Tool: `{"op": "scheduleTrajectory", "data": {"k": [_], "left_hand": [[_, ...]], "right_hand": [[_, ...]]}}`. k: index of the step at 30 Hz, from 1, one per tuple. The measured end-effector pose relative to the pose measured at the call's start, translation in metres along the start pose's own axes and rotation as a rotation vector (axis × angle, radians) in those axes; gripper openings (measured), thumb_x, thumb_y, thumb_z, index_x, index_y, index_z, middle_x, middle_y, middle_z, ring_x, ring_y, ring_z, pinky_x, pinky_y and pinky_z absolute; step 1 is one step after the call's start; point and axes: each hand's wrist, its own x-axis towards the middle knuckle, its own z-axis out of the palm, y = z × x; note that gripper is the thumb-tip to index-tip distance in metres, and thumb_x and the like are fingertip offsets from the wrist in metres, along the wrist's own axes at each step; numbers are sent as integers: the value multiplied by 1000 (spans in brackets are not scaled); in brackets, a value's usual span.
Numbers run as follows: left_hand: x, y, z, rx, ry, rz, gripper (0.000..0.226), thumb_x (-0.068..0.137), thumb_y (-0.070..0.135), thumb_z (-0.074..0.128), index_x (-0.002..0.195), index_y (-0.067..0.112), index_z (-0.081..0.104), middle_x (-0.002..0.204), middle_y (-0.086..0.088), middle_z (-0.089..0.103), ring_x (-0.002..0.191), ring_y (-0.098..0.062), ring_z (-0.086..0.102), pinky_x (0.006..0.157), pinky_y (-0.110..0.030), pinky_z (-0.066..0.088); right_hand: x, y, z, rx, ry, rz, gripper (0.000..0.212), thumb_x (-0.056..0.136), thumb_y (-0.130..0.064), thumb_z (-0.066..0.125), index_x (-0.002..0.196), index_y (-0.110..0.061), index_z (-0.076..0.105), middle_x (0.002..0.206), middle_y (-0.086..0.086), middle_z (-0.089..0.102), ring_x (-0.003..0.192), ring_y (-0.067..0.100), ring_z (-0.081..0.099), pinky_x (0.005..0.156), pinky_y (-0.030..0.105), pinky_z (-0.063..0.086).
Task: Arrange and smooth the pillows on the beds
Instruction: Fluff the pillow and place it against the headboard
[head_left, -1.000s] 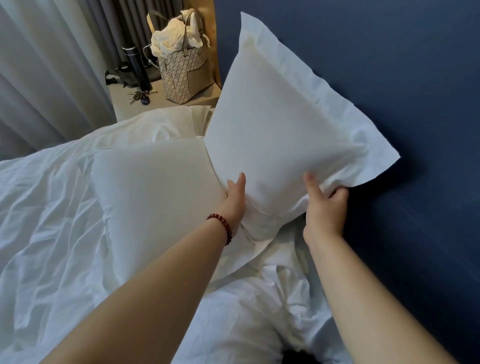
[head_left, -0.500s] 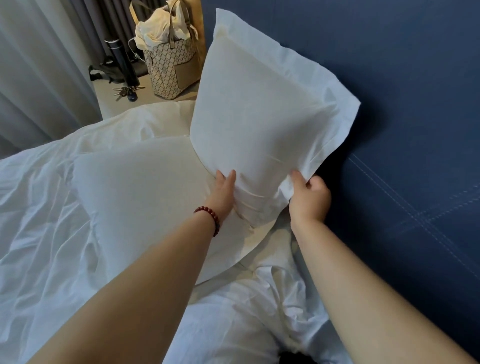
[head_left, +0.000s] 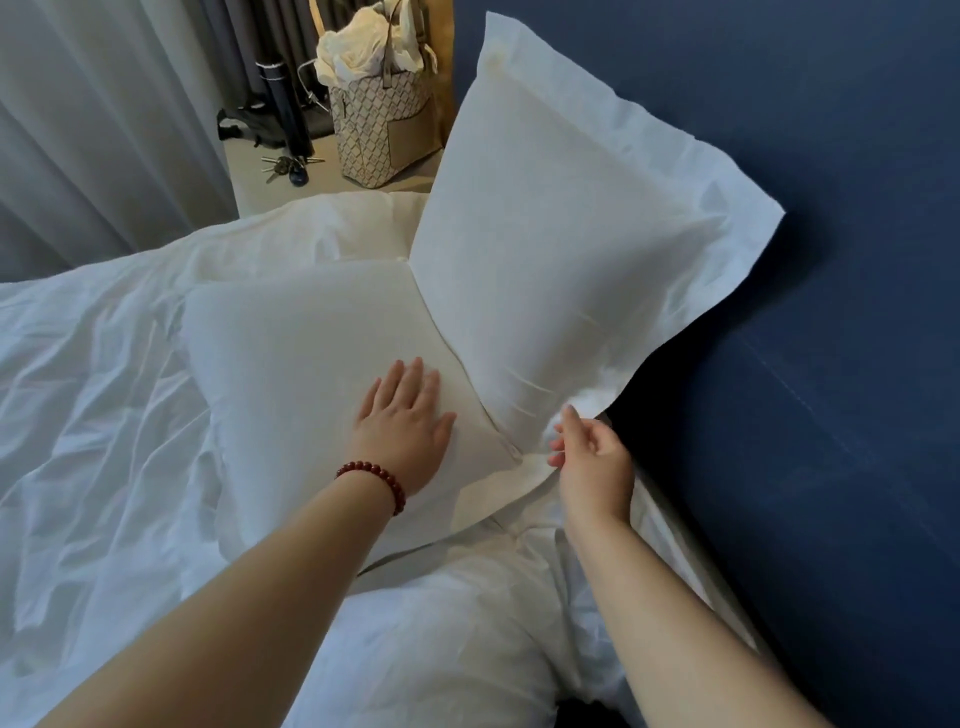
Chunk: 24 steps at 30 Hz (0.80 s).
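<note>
**Two white pillows at the head end of the bed**

A rumpled white duvet (head_left: 104, 415) covers the near part of the bed (head_left: 667, 538), and both bare forearms reach across it. The left hand (head_left: 402, 431), with a red bead bracelet (head_left: 376, 475) on its wrist, lies open and flat, palm down, on the flat pillow (head_left: 301, 353), near that pillow's right edge. The right hand (head_left: 595, 467) is at the bed's right edge with its fingers loosely bent. Its fingertips are at the bottom corner of the upright pillow (head_left: 561, 249) (whether they pinch the cloth or only touch it, I cannot tell). This second pillow has a wide flange. It stands tilted against the dark blue headboard (head_left: 805, 415), and its lower left edge overlaps the flat pillow. Past the bed's far corner, a bedside surface (head_left: 249, 189) carries a patterned tote bag (head_left: 384, 135) stuffed with pale cloth, a bunch of keys (head_left: 283, 167) and a dark flask (head_left: 283, 109). A grey curtain (head_left: 93, 104) hangs at far left.
</note>
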Motion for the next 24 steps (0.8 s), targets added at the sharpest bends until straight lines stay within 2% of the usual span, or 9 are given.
{"op": "scheduleTrajectory", "data": {"k": [3, 6, 9, 12, 14, 15, 17, 20, 24], "left_hand": [[18, -9, -17, -53, 74, -99, 61, 101, 49, 16, 156, 24, 8, 164, 2, 2, 150, -18, -4, 122, -39, -1], [41, -35, -26, -35, 36, -113, 64, 100, 53, 18, 156, 26, 5, 164, 3, -3, 150, -17, -8, 121, -39, -4], [52, -50, -18, 66, 7, -54, 69, 96, 57, 12, 156, 25, -1, 164, 2, -6, 150, -17, -12, 121, -41, -4], [52, -62, -8, 71, 69, -69, 68, 96, 59, 5, 156, 28, 0, 164, 6, -7, 149, -14, -13, 121, -39, -6], [53, -72, -5, 69, 89, -105, 66, 96, 60, 6, 155, 33, -1, 163, 7, -10, 149, -13, -14, 121, -39, -6], [55, -78, -5, 63, 99, -125, 66, 95, 60, 6, 155, 34, -2, 163, 7, -11, 149, -14, -14, 121, -39, -7], [58, -86, -4, 49, 118, -169, 66, 95, 60, 6, 155, 34, -2, 163, 6, -11, 149, -14, -15, 120, -39, -9], [56, -88, -6, 13, 139, -246, 64, 95, 58, 7, 155, 34, -1, 164, 5, -9, 149, -16, -15, 120, -41, -10], [33, -91, -4, -28, 114, -312, 59, 98, 51, 14, 154, 38, -1, 163, 8, -10, 149, -15, -13, 120, -39, -9]], "right_hand": [[-2, -30, 30, -29, -189, -188, 24, 96, -31, 62, 77, -16, 63, 70, 2, 66, 67, 12, 61, 70, 27, 48], [9, -72, 78, -116, -317, -401, 16, 96, -29, 61, 86, -17, 64, 82, -2, 68, 76, 7, 60, 69, 12, 44], [24, -98, 137, -304, -536, -639, 21, 99, -31, 55, 113, -19, 65, 117, -5, 65, 109, 7, 57, 94, 17, 40], [69, -87, 170, -1108, -569, -959, 53, 103, -42, 35, 149, -17, 39, 157, 5, 35, 147, 20, 25, 122, 37, 10], [95, -75, 171, -1593, -432, -1033, 59, 105, -36, 21, 157, -9, 16, 166, 10, 6, 153, 24, -1, 120, 41, -11], [100, -72, 170, -1679, -381, -1037, 57, 105, -29, 18, 158, -8, 8, 166, 10, -5, 152, 26, -10, 118, 41, -16], [96, -70, 170, -1640, -327, -994, 58, 104, -25, 18, 157, -8, 4, 165, 12, -12, 151, 27, -15, 117, 40, -18], [72, -70, 174, -1438, -346, -895, 68, 102, -50, 21, 158, -13, 10, 165, 15, -4, 152, 28, -12, 119, 42, -16], [31, -32, 174, -1212, -692, -722, 70, 101, -56, 25, 159, -24, 2, 166, 8, -9, 152, 28, -10, 122, 45, -7]]}}
